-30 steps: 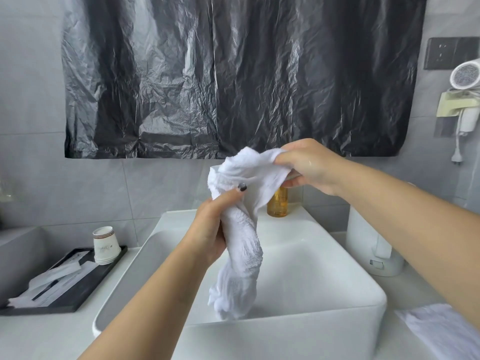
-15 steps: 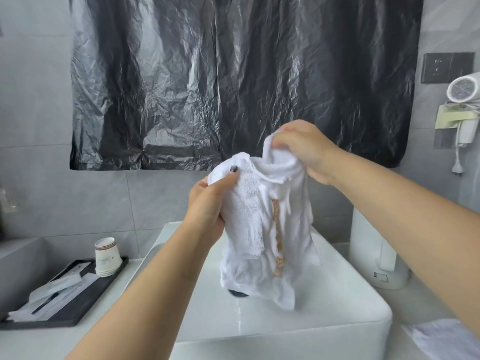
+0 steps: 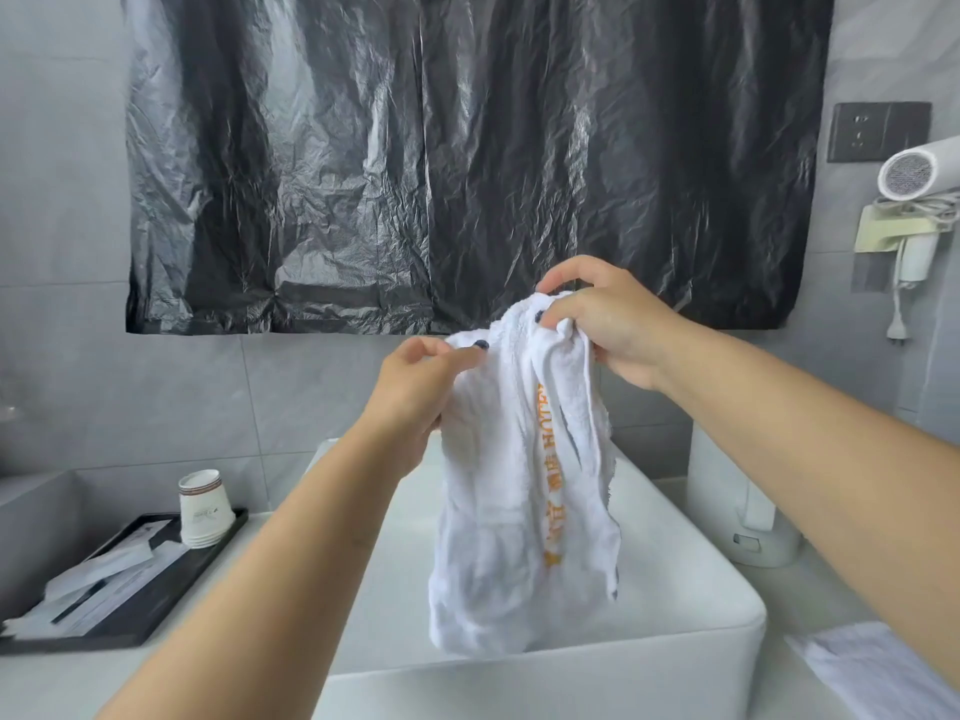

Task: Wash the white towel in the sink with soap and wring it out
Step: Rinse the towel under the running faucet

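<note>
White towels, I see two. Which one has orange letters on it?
The white towel both hands hold up over the white sink; the other towel, lying on the counter at right, shows none.

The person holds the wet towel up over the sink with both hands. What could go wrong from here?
1. The white towel hangs partly forward of the sink front rim, so drips may land on the counter.
2. The left hand and right hand only pinch its top edge; that grip may slip.

White towel [image 3: 488, 553] with orange lettering, black plastic sheet [image 3: 467, 158], grey wall tiles [image 3: 62, 356], white sink [image 3: 571, 683], black tray [image 3: 156, 610]
</note>
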Tool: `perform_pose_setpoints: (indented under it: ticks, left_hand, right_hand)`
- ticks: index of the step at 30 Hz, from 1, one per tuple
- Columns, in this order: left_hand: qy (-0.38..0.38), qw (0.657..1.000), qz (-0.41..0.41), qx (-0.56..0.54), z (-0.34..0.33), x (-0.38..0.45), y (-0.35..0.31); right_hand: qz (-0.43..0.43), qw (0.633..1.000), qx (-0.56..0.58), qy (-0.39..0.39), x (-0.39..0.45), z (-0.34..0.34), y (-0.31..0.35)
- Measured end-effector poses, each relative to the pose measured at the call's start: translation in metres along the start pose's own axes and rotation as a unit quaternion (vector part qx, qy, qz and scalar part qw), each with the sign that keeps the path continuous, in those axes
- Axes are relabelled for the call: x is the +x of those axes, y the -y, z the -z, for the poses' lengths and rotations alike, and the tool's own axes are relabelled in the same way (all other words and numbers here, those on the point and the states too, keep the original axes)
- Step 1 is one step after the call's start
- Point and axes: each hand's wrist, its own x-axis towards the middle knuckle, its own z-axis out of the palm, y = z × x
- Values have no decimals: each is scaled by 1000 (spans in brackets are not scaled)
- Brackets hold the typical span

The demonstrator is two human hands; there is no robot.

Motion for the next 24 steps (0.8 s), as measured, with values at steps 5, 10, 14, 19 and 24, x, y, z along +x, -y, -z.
perform_pose_setpoints:
  ticks: [5,10,14,19,24]
  left_hand:
    - [-13,974,-89,206,-12,-13,-7]
    - [57,967,-242,57,-31,-31,-18]
    - [-32,980,-198,-3,-38,-25,-22]
    - [-38,990,-24,-133,-32,-21,-23]
    - [-20,983,41,-177,-28,-21,-25]
  right_hand:
    - [-2,994,110,7,0,-7,10]
    - [15,986,162,30,1,-9,20]
    - [-7,973,214,92,-7,-2,23]
    - [-21,945,249,212,-17,12,19]
    - [64,980,35,185,-19,17,14]
